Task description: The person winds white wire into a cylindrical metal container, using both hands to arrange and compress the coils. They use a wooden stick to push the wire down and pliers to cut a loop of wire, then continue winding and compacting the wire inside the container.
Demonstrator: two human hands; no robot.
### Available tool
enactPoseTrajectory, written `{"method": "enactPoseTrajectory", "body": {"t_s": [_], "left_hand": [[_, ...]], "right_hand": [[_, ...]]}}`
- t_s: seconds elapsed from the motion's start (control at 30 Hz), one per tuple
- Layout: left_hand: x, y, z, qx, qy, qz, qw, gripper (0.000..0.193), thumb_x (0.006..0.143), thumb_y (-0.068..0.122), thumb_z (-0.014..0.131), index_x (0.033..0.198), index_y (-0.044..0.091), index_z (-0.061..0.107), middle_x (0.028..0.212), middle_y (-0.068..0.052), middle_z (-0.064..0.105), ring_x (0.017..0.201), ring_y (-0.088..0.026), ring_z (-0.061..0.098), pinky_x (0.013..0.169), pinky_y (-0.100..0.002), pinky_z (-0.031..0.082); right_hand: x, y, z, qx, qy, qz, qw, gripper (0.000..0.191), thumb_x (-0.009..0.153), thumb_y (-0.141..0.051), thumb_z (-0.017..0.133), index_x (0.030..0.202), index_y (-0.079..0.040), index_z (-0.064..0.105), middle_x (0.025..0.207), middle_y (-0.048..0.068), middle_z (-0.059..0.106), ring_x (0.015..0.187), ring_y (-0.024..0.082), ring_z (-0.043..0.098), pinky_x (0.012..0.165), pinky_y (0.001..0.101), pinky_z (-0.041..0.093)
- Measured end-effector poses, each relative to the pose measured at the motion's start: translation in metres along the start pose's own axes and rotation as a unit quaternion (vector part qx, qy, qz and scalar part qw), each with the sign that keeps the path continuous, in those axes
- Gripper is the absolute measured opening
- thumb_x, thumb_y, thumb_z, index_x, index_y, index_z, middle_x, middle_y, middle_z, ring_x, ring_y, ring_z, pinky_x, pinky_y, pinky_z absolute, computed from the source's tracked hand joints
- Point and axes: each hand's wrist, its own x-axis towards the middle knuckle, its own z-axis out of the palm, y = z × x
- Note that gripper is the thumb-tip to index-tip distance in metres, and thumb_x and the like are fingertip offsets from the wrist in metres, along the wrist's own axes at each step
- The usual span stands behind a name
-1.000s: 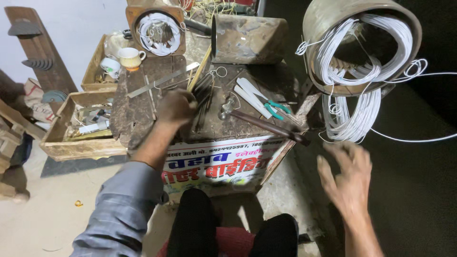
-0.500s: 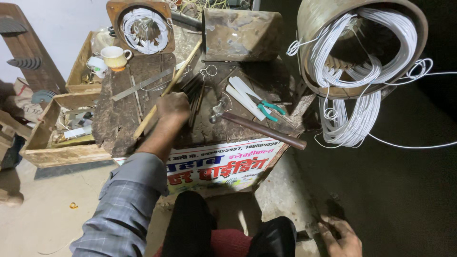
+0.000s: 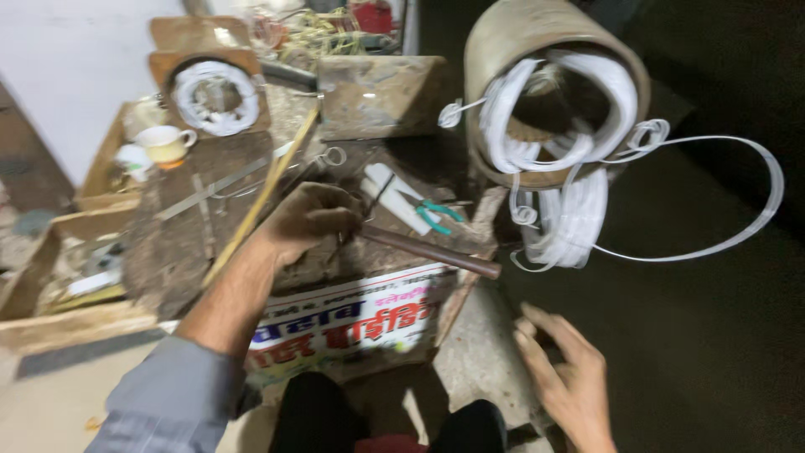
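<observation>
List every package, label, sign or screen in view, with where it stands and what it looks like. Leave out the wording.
Printed sign panel: fixed to the front of the worn workbench, below the left hand; a flat rectangle, white ground with red lettering and some blue.
Wooden crate: left of the bench; open-topped, plain brown, unlabelled, holding blurred odds and ends.
No screens or other labels can be made out.
</observation>
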Motion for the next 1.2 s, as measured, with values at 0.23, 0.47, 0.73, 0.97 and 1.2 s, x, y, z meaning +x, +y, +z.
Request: {"method": "enactPoseTrajectory", "body": {"t_s": [0.23,0.47,0.73,0.97,1.2], "left_hand": [[0.018,0.055,0.087,-0.195,-0.223,0.104,0.950,0.005,0.085,0.007,0.074,0.084,0.003,0.074,0.078,-0.001,0.070,0.071,-0.006,0.062,0.065,-0.022,0.050],[0.032,0.077,0.117,-0.053,-0.278,0.219,0.934,0.009,0.082,0.008,0.077,0.082,-0.001,0.079,0.089,-0.005,0.075,0.085,-0.009,0.066,0.078,-0.025,0.050],[0.060,0.078,0.123,-0.067,0.073,0.160,0.982,0.034,0.088,0.030,0.079,0.090,-0.003,0.075,0.118,-0.003,0.064,0.086,-0.017,0.073,0.071,-0.030,0.059],[0.072,0.093,0.141,0.041,0.331,0.152,0.930,0.050,0.084,0.035,0.084,0.110,-0.001,0.062,0.083,-0.016,0.065,0.074,-0.029,0.064,0.070,-0.039,0.053],[0.074,0.129,0.208,0.221,0.229,0.400,0.860,0.072,0.070,0.016,0.077,0.134,-0.004,0.052,0.141,-0.026,0.052,0.133,-0.040,0.050,0.116,-0.052,0.033]], "right_hand": [[0.046,-0.049,0.001,0.353,-0.051,-0.035,0.934,0.059,0.089,-0.009,0.075,0.143,0.003,0.053,0.110,0.009,0.072,0.103,0.017,0.067,0.095,0.0311,0.053],[0.058,-0.037,-0.028,0.347,-0.028,-0.076,0.934,0.031,0.095,-0.009,0.077,0.118,0.010,0.069,0.101,0.015,0.072,0.090,0.020,0.068,0.083,0.0360,0.058],[0.059,-0.051,-0.090,0.255,0.125,-0.275,0.919,0.016,0.097,-0.001,0.073,0.106,-0.002,0.060,0.107,0.017,0.076,0.091,0.021,0.075,0.079,0.0338,0.066],[0.094,-0.080,-0.117,-0.158,0.245,-0.470,0.833,0.011,0.094,0.008,0.074,0.098,0.001,0.065,0.101,0.018,0.074,0.098,0.026,0.077,0.084,0.0342,0.065],[0.123,-0.098,-0.128,-0.289,0.209,-0.502,0.788,0.015,0.096,0.009,0.077,0.096,0.003,0.064,0.107,0.019,0.075,0.099,0.026,0.077,0.077,0.0309,0.063]]}}
